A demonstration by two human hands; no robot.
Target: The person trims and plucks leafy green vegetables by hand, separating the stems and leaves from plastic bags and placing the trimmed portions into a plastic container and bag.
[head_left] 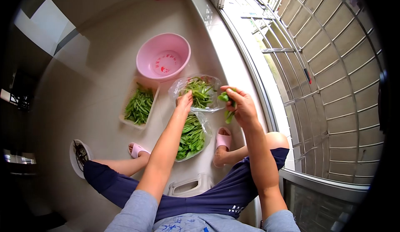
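My right hand [243, 107] is closed around a small bunch of leafy greens [225, 97], with leaves showing past the fingers and a piece hanging below. My left hand [184, 100] is at the left edge of a clear plastic bag [216, 84]; its fingers are pinched together, and what they hold, if anything, is hidden. Inside that bag lie pale green stems and leaves [201, 91]. Just below it, nearer my feet, a second clear bag [206, 128] holds long leafy greens [191, 137], partly covered by my left forearm.
A rectangular plastic basket [155, 95] with green leaves [139, 106] stands left of the bags. Behind it is a pink basin [143, 50]. A white round container [88, 150] sits by my left knee, a plastic stool [202, 183] beneath me. Window bars [329, 94] line the right.
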